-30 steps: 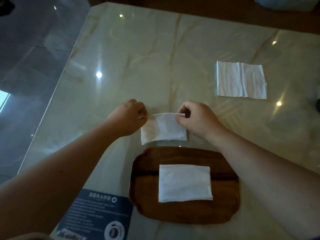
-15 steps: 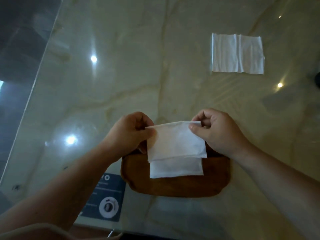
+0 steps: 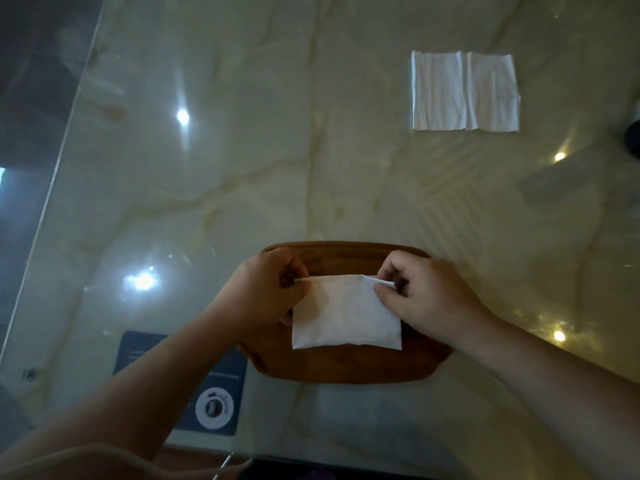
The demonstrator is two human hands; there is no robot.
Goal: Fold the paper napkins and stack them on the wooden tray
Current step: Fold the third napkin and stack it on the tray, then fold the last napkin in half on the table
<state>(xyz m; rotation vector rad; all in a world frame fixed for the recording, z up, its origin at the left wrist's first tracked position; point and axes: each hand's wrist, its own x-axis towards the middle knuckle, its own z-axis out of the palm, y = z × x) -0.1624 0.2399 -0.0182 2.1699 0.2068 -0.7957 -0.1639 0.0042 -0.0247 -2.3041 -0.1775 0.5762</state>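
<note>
A folded white napkin [image 3: 346, 315] lies over the middle of the oval wooden tray [image 3: 346, 370]. My left hand [image 3: 266, 289] pinches its upper left corner and my right hand [image 3: 426, 296] pinches its upper right corner. The napkin that lay on the tray before is hidden beneath the one I hold. A flat, unfolded white napkin [image 3: 464, 91] rests on the marble table at the far right, well away from both hands.
The glossy marble table [image 3: 242, 168] ends at an edge running down the left side. A dark blue printed card [image 3: 211, 400] lies left of the tray near the front edge. A dark round object [image 3: 633, 138] shows at the right border.
Both hands carried the folded napkin from the table behind the tray onto the tray, covering the napkin that lay there. The view tilted down.
</note>
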